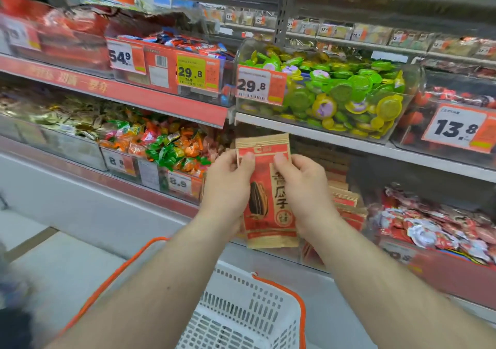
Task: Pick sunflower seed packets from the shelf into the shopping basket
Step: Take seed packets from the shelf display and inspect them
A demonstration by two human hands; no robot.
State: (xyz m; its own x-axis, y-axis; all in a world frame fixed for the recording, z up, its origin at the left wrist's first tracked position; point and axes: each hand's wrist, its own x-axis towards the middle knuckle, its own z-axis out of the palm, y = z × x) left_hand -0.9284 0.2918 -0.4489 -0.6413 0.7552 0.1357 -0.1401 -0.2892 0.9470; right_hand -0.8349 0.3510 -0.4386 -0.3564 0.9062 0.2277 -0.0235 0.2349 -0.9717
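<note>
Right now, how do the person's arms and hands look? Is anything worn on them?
Both forearms are bare as far as the picture shows; no sleeves are visible. The left hand and the right hand wear no gloves, and no rings, watch or bracelet can be seen.

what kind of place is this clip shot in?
A supermarket snack aisle, most likely: price tags such as the 29.8 tag, clear bins of wrapped sweets on tiered shelves, and a white shopping basket below the hands.
</note>
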